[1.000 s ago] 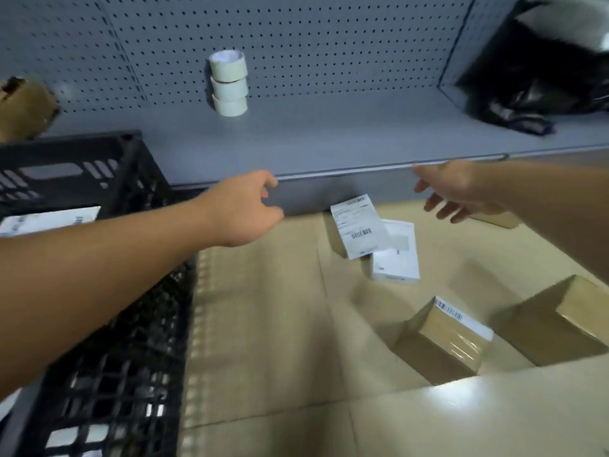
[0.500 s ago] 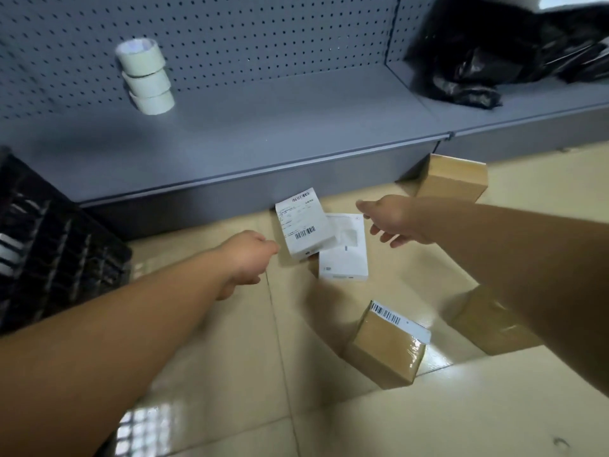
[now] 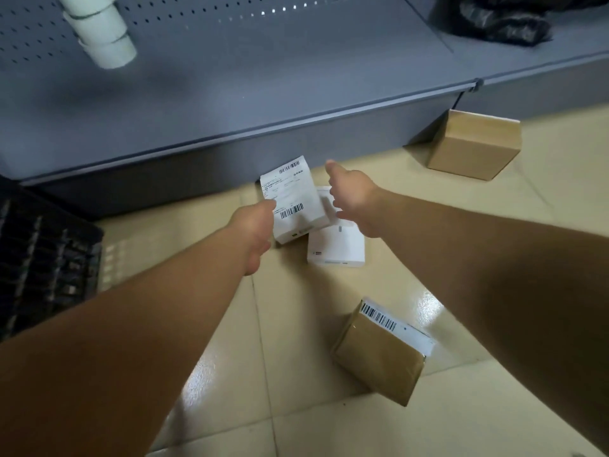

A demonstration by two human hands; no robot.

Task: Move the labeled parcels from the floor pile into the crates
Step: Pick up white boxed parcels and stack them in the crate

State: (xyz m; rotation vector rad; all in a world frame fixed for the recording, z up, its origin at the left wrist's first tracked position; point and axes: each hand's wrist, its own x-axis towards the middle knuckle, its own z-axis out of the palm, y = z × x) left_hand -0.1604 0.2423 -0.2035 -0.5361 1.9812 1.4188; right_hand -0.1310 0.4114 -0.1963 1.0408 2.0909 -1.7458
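Left hand [image 3: 255, 227] at the left edge of the labeled white parcel [image 3: 291, 201] on the floor [image 3: 296, 407] below the shelf [image 3: 230, 103], fingers hidden, grip unclear, right hand [image 3: 354, 201] spread open at its right side, perhaps touching

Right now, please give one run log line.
left hand touches white labeled parcel | right hand open beside it | black plastic crate left

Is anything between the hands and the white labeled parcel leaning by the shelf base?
Nothing visible. The left hand is already at the labeled parcel's left edge, and the right hand reaches in at its right side with open fingers. The flat white box lies partly beneath it, not in the way.
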